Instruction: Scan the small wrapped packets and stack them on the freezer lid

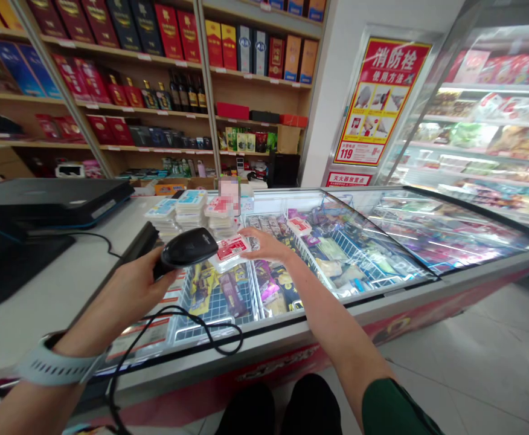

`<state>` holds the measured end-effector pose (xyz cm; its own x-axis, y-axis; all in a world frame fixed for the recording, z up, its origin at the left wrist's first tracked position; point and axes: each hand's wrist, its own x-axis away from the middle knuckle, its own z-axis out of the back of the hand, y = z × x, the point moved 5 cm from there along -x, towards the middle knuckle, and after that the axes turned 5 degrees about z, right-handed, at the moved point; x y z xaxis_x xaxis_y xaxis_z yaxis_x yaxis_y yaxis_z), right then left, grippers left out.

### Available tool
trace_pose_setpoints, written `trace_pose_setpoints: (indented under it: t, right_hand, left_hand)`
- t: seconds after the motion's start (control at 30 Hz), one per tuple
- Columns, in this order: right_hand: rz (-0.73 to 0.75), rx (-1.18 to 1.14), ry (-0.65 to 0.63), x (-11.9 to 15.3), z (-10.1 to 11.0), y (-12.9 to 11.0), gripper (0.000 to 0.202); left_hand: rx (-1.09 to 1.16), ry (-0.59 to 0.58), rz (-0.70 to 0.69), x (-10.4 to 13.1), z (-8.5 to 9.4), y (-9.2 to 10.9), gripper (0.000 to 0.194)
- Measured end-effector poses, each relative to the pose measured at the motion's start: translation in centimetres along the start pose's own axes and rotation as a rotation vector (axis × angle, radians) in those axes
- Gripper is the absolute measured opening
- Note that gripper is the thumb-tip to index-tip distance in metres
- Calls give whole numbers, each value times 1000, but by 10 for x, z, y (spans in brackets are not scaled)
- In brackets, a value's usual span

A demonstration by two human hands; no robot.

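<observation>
My left hand is wrapped round the handle of a black barcode scanner, whose cable loops down over the freezer glass. My right hand grips the right side of a flat clear plastic pack with a red and white label. The scanner's head is close to the pack's left edge. Behind the pack, stacks of similar flat packs stand on the glass, some with blue labels, some with red. A single red-labelled pack lies apart, to the right of my right hand.
Beneath the glass, the chest freezer holds wire baskets of bagged goods. On the left counter sits a black electronic device. Shelves of boxes and bottles line the back, and a lit display fridge stands at the right.
</observation>
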<state>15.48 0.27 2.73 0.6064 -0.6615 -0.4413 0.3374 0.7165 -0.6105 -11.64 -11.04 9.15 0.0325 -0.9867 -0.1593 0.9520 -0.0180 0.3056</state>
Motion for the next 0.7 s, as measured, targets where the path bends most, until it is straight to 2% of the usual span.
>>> trace_pose_setpoints:
  t: [0.2, 0.27, 0.33, 0.47, 0.57, 0.7]
  right_hand:
    - [24, 106, 113, 13, 15, -8, 67]
    - [80, 200, 235, 18, 26, -15, 68]
    - [122, 331, 420, 24, 38, -22, 67]
    - [115, 591, 770, 37, 55, -31, 59]
    - [97, 738, 910, 43, 59, -35, 56]
    - [96, 888, 1017, 48, 61, -42, 54]
  left_hand:
    - [31, -6, 12, 2, 10, 13, 48]
    - [40, 26, 0, 3, 16, 19, 44]
    - [52, 63, -27, 5, 23, 28, 39]
    - [112, 77, -99, 6, 28, 50, 35]
    - [176, 54, -140, 1, 24, 69, 38]
    - [226, 41, -182, -9, 13, 92, 42]
